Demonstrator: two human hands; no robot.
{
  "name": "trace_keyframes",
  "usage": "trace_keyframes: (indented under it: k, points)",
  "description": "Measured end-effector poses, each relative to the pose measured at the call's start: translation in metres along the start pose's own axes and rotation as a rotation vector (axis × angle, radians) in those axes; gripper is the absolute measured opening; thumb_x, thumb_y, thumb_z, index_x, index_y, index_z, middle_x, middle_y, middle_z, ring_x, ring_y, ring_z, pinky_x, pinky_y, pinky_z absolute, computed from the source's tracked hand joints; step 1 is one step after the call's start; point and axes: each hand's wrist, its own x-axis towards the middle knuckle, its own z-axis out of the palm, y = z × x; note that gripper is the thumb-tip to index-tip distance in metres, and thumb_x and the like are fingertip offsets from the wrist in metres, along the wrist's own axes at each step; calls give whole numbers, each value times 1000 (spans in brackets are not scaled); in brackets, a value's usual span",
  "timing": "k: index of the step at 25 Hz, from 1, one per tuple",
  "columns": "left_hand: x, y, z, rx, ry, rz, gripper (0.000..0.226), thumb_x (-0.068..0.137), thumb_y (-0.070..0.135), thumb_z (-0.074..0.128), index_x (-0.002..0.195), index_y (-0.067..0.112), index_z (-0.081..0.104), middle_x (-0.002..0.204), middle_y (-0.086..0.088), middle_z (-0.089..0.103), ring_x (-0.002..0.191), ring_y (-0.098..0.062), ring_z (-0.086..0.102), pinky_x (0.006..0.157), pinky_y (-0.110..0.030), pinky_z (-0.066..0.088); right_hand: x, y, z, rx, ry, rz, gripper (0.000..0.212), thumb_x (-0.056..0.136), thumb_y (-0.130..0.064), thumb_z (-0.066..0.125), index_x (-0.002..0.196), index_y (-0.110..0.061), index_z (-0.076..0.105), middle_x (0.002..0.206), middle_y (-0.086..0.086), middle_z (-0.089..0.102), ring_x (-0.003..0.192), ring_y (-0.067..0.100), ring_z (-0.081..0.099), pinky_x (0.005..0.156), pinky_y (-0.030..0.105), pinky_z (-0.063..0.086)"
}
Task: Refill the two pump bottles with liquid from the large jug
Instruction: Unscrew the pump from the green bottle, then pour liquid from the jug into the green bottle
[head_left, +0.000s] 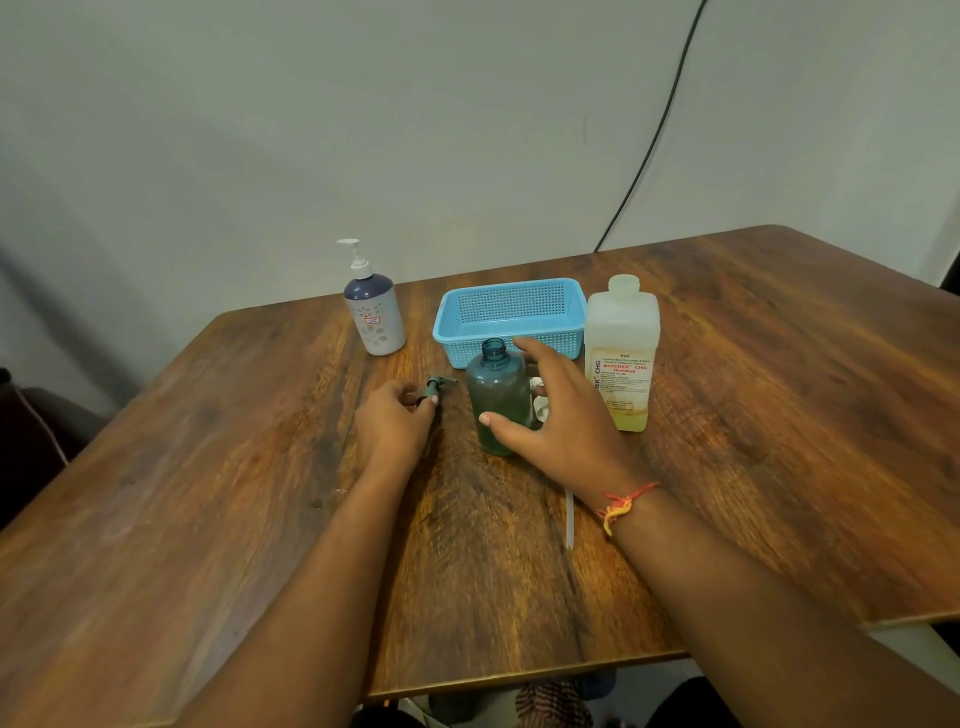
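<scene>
A teal pump bottle (497, 391) stands uncapped at the middle of the wooden table (779, 415). My right hand (563, 434) is spread around it, thumb touching its front and straight fingers reaching past its right side. My left hand (393, 427) rests on the table to the bottle's left and pinches the dark pump head (438, 385). The large jug (622, 338), translucent with a little yellow liquid at the bottom, stands upright just right of my right hand. A second pump bottle (375, 318), white and purple with its pump on, stands at the back left.
A blue perforated basket (506, 313) sits behind the teal bottle. Something small and white (541, 408) lies partly hidden behind my right hand. A thin clear tube (570, 522) lies on the table under my right wrist. A black cable (652, 150) runs down the wall.
</scene>
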Motion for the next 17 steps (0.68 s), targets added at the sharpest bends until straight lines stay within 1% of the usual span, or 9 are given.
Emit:
trace_keyframes:
  k: [2, 3, 5, 7, 9, 11, 13, 15, 17]
  points:
    - [-2, 1, 1, 37, 13, 20, 36, 93, 31, 69, 127, 17, 65, 115, -2, 69, 97, -13, 60, 67, -25, 44, -1, -1, -1, -3, 54, -16, 75, 84, -46, 79, 147, -25, 44, 141, -5, 52, 120, 2, 47, 98, 20, 44]
    - [-5, 3, 0, 50, 51, 51, 37, 94, 31, 68, 127, 16, 64, 116, -3, 68, 100, -14, 61, 73, -26, 47, -1, -2, -1, 6, 90, -34, 70, 85, -44, 78, 144, -24, 46, 138, -5, 53, 119, 3, 48, 97, 21, 46]
    - [-12, 8, -1, -6, 174, 198, 33, 97, 31, 63, 126, 15, 64, 117, -2, 65, 103, -14, 61, 77, -24, 48, -3, -3, -1, 29, 187, -95, 58, 88, -42, 75, 137, -22, 50, 130, -4, 56, 118, 9, 54, 94, 30, 55]
    - [-25, 16, -1, -185, 222, 385, 28, 101, 32, 57, 122, 17, 64, 115, 5, 63, 103, -10, 60, 77, -19, 49, -4, -6, -3, 43, 310, -160, 48, 89, -39, 72, 129, -22, 51, 122, -2, 57, 110, 13, 58, 85, 34, 59]
    - [-37, 23, 4, -319, 122, 457, 34, 100, 40, 55, 128, 21, 60, 122, 8, 61, 108, -4, 59, 83, -23, 54, -4, -9, -8, 33, 458, -219, 42, 90, -37, 69, 123, -21, 50, 116, 4, 57, 106, 18, 59, 82, 30, 58]
    - [-44, 27, 11, -346, -12, 443, 52, 94, 50, 59, 138, 24, 50, 135, 8, 56, 117, -4, 55, 90, -26, 54, -3, -9, -14, -47, 616, -239, 40, 91, -36, 68, 121, -17, 50, 116, 6, 52, 109, 22, 55, 84, 28, 54]
    - [-48, 29, 17, -325, -87, 426, 74, 84, 63, 63, 145, 28, 41, 146, 8, 49, 126, -8, 51, 99, -33, 53, -2, -7, -19, -124, 743, -160, 45, 91, -36, 71, 125, -16, 49, 123, 4, 44, 116, 22, 48, 85, 21, 49]
    - [-51, 32, 21, -296, -104, 432, 84, 79, 66, 67, 148, 30, 35, 150, 7, 45, 133, -10, 47, 106, -37, 50, 1, -4, -24, -153, 825, -13, 58, 86, -39, 77, 131, -14, 50, 130, 7, 40, 121, 20, 40, 87, 16, 43]
    - [-54, 35, 24, -257, -76, 455, 85, 80, 57, 74, 149, 27, 34, 151, 6, 44, 136, -11, 44, 109, -38, 47, 4, 0, -25, -200, 834, 155, 74, 79, -46, 81, 136, -11, 50, 136, 14, 44, 125, 25, 39, 93, 23, 35]
